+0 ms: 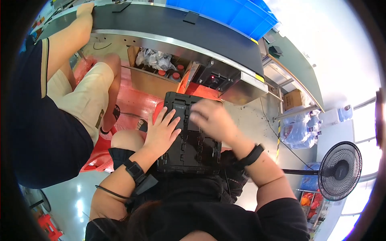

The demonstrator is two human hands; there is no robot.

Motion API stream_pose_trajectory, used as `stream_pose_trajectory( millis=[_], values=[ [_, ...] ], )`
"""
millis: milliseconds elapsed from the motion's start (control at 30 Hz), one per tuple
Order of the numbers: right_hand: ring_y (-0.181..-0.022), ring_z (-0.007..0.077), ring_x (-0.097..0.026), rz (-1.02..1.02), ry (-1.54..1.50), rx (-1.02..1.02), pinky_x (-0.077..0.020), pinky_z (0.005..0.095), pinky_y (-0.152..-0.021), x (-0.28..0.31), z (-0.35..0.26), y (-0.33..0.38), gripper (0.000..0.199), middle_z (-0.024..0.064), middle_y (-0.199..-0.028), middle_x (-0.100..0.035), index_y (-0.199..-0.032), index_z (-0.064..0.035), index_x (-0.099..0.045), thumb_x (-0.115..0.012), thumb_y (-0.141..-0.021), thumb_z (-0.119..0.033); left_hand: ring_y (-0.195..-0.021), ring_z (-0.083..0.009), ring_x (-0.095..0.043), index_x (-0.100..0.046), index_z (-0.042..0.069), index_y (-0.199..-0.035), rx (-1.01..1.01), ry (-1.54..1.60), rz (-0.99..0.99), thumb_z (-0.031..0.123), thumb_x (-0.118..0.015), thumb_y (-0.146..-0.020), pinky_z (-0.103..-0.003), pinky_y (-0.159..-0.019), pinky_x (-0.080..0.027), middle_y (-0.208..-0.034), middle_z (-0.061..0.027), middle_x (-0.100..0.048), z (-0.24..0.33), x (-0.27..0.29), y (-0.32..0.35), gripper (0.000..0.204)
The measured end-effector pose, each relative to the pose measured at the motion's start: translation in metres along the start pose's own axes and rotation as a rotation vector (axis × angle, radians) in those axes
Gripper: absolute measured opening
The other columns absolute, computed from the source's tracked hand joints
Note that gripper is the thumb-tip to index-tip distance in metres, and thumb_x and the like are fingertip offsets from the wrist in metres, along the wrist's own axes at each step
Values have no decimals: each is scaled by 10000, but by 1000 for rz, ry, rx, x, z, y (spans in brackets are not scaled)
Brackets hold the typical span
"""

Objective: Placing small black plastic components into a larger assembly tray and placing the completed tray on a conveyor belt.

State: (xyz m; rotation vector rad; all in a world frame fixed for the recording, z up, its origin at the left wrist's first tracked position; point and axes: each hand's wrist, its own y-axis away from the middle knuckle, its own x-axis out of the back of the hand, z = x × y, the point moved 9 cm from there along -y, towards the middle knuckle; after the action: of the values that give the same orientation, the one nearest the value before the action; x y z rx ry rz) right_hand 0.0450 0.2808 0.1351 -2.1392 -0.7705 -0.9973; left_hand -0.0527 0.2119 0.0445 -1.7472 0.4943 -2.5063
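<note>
Dark hair (144, 219) framed a black tray (189, 136) on the lap, left hand (161, 132) flat with fingers spread, right hand (211, 118) blurred, grip unclear; work looked midway.

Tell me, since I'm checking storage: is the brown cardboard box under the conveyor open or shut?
Open: the brown cardboard box shows red-capped bottles and crumpled plastic wrap inside.
</note>
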Motion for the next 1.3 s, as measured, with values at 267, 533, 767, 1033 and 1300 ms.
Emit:
stream_pose_trajectory(
  millis=[267, 533, 767, 1033, 1300],
  values=[
    [-863, 357, -632, 126, 112, -560, -487, 401, -779, 95, 133, -176, 459, 213, -911, -657, -930, 28, -657, -571, -819, -409, -1337, -276, -291, -529, 41, -1215, -74, 147, -62, 270, -572, -861, -523, -1045, -241, -1419, -104, -358, 4, 6, -11, 423],
    [-621, 227, -597, 88, 366, -809, -454, 336, -534, 106, 242, -204, 553, 116, -665, -597, -866, 40, -663, -669, -731, -496, -1119, -323, -474, -536, 33, -1133, -190, 187, 458, 268, -576, -849, -464, -941, -370, -1182, -142, -499, -27, 128, -150, 370],
    [-477, 99, -434, 405, -437, -634, -336, 279, -447, 123, 164, -114, 378, -12, -534, -455, -635, -21, -546, -616, -862, -315, -1043, -336, -528, -614, 51, -1064, 363, -319, 502, 401, -501, -893, -487, -841, -428, -1106, -138, -563, -155, 152, -271, 406],
    [-604, 307, -553, 64, -236, -867, -434, 375, -591, 21, 108, 72, 323, 199, -659, -564, -785, 18, -582, -585, -875, -292, -1095, -356, -552, -626, 113, -1106, 534, -468, 140, 458, -545, -867, -535, -858, -440, -1137, -153, -594, -199, 109, -336, 427],
    [-712, 393, -605, -201, 206, -868, -477, 469, -645, -37, 110, 95, 377, 199, -727, -617, -742, -11, -581, -508, -900, -346, -811, -360, -638, -635, -52, -914, 319, -89, 143, 379, -611, -805, -435, -727, -488, -857, -243, -644, -189, 88, -340, 445]
  ],
)
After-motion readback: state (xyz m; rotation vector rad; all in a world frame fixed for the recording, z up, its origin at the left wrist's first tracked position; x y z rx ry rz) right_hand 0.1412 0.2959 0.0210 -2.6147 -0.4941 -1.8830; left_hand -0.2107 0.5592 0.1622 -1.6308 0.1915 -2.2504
